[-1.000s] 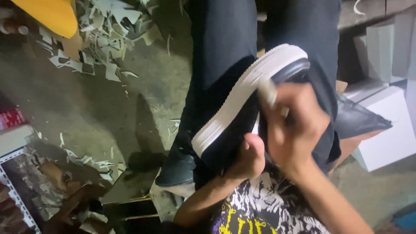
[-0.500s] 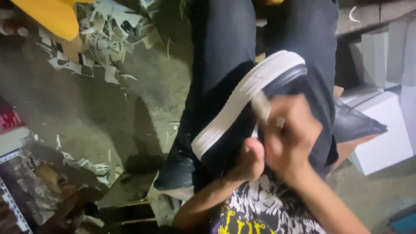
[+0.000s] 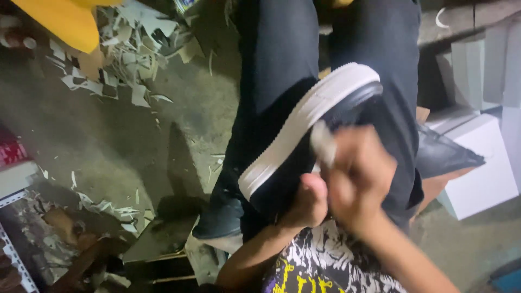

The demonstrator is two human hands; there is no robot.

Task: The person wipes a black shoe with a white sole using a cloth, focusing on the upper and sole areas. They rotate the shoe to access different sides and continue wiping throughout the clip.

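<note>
At the centre of the frame, my left hand [image 3: 309, 203] grips the black shoe with the white rubber sole [image 3: 304, 135] on my lap, and I fear my blurred right hand [image 3: 361, 179], fist closed on a small pale tool [image 3: 324, 142], could slip off the sole edge.

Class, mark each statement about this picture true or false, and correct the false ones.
1. The shoe has a white sole and a black upper. True.
2. The left hand grips the shoe from below. True.
3. The right hand is empty. False: it holds a small pale tool against the shoe, too blurred to identify.
4. The shoe stands on the floor. False: it is held up over the person's dark trousers.
5. Pale scraps litter the floor. True.
6. The boxes at the right are red. False: they are white.
</note>
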